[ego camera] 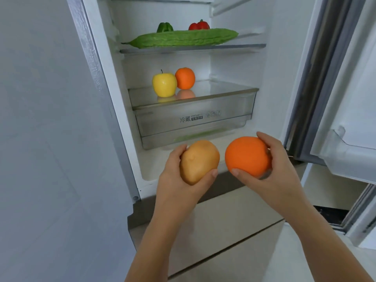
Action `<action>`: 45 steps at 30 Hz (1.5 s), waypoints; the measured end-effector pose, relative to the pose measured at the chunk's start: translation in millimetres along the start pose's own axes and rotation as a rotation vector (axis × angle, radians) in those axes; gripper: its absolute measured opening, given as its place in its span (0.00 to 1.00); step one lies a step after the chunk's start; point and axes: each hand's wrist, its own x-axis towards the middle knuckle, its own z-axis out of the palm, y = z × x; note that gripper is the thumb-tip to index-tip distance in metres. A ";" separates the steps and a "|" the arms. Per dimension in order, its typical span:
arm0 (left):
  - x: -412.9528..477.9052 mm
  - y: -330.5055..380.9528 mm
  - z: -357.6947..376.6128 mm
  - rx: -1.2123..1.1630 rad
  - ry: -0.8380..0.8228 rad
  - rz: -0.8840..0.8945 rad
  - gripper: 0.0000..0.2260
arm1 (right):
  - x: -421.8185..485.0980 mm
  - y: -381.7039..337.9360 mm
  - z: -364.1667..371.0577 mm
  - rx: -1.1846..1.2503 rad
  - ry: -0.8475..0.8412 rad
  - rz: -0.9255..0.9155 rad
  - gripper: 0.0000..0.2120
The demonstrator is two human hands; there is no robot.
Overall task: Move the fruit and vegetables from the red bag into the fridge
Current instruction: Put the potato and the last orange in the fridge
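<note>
Your left hand [179, 176] wrapped round potato [198, 161], right hand [272, 165] cupped on orange [247, 156]; both held at fridge [105, 94] mouth, below crisper drawer [193, 119]. Both look firm, rounded, likely to roll; keep palm under each. Shelf above drawer holds yellow apple [164, 84] touching second orange [184, 78]; space free to right. Upper shelf: bitter gourd [183, 38], green pepper [164, 27], red pepper [199, 25]. Red bag not in view.

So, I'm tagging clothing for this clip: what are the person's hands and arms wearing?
Nothing shows on either. The left hand and right hand are bare, with no gloves, rings, watch or bracelet, and both forearms are uncovered to the frame's bottom edge. Fingernails are short and unpainted.
</note>
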 end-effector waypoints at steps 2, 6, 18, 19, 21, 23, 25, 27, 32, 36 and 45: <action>17.8 -1.8 1.3 -0.007 -0.003 0.019 0.32 | 16.9 2.0 6.5 0.002 0.004 -0.010 0.38; 50.9 0.5 5.5 -0.028 0.018 0.025 0.33 | 54.0 3.2 11.7 0.025 0.018 -0.040 0.37; 142.1 20.6 37.9 0.060 0.172 0.132 0.29 | 178.4 22.5 -2.3 0.156 0.071 -0.227 0.37; 149.0 23.6 41.4 0.067 0.175 0.150 0.28 | 188.3 24.1 -3.9 0.166 0.075 -0.231 0.37; 162.9 30.4 47.3 0.086 0.186 0.182 0.29 | 207.1 26.8 -7.0 0.185 0.092 -0.252 0.37; 176.8 37.0 50.8 0.104 0.212 0.202 0.30 | 225.1 29.0 -9.6 0.205 0.104 -0.265 0.36; 191.2 42.7 51.3 0.113 0.249 0.238 0.29 | 241.9 31.3 -10.9 0.217 0.097 -0.270 0.35; 205.6 48.5 48.6 0.137 0.292 0.277 0.28 | 256.5 34.0 -11.2 0.222 0.085 -0.278 0.36; 233.4 60.2 36.4 0.202 0.392 0.355 0.28 | 280.1 38.7 -6.7 0.290 0.070 -0.301 0.36; 246.1 61.0 30.6 0.243 0.430 0.366 0.33 | 288.9 37.2 0.1 0.300 0.049 -0.317 0.37; 258.5 56.7 36.3 0.320 0.381 0.421 0.31 | 311.6 33.0 -1.8 0.323 0.071 -0.381 0.40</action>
